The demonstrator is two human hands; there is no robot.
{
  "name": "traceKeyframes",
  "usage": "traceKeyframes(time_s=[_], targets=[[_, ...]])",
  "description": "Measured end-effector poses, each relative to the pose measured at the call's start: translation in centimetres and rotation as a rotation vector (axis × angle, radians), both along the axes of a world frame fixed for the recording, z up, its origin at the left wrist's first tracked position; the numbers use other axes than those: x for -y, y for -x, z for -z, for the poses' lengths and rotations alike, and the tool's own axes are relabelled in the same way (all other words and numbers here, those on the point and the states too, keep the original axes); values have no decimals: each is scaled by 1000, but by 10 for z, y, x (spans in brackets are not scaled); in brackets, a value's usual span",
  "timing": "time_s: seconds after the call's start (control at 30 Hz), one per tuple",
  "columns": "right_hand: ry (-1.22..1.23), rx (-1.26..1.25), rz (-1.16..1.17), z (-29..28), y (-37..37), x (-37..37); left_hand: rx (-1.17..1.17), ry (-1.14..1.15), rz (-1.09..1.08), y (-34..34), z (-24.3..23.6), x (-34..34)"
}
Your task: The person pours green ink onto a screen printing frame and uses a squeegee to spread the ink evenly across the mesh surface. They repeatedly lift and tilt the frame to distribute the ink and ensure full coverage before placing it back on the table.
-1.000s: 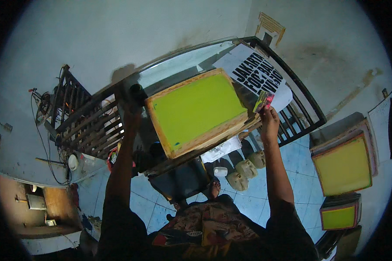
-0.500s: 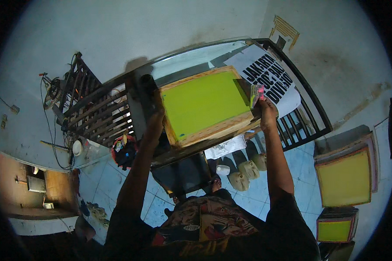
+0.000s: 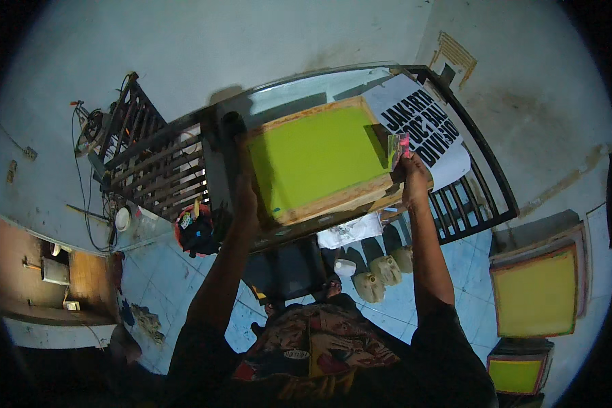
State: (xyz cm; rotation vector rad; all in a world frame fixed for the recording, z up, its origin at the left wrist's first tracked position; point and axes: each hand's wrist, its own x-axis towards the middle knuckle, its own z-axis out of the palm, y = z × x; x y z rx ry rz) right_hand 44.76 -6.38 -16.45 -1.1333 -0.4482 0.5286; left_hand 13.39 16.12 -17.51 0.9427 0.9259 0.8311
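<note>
A wooden screen-printing frame (image 3: 326,202) with bright yellow-green mesh (image 3: 319,153) is tilted over the dark table in front of me. My left hand (image 3: 247,197) is at its left side, fingers mostly hidden behind the wood and in shadow. My right hand (image 3: 415,175) is at the right side, closed on a small clear plastic piece (image 3: 398,149) with pink on it. That piece stands up against the frame's right edge; its exact kind is unclear. A white sheet with bold black lettering (image 3: 442,160) lies just beyond the frame's right end.
A dark slatted rack (image 3: 493,156) borders the table, with a glass sheet (image 3: 299,95) at the back. Below stand pale jerrycans (image 3: 386,270) and a black box-like stand (image 3: 285,272). More screens (image 3: 536,296) lean at the right wall. Cables (image 3: 78,177) hang at the left.
The screen frame has shifted slightly away from me and to the left, with both hands moving along. The view has tilted a little. The plastic piece stays in my right hand.
</note>
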Motion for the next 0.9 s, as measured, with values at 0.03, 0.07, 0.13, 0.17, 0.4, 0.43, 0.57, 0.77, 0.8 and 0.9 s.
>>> traceKeyframes(time_s=[0.03, 0.07, 0.13, 0.17, 0.4, 0.43, 0.57, 0.77, 0.8, 0.9], targets=[[-21, 10, -27, 1, -3, 2, -7, -11, -16, 1, 5, -2], [-12, 26, -36, -2, -3, 4, 12, -28, -26, 2, 7, -1], [4, 59, -54, -7, -3, 7, 50, -62, -47, 4, 12, 0], [-12, 69, -43, -6, -8, 8, 61, -90, -57, 3, 11, 2], [-124, 77, -36, -45, 7, 21, 176, -216, -186, 11, -21, 36], [-137, 77, -67, -52, 7, 26, 218, -212, -209, 15, -11, 32], [-251, 126, -97, -75, 10, 41, 486, -131, -157, 26, -28, 50], [-239, 200, -62, -115, 48, 51, 499, -53, -147, 72, -62, 87], [-247, 204, -50, -125, 65, 50, 488, -100, -157, 80, -72, 96], [-270, 226, -162, -129, 95, 54, 497, -141, -180, 122, -75, 113]])
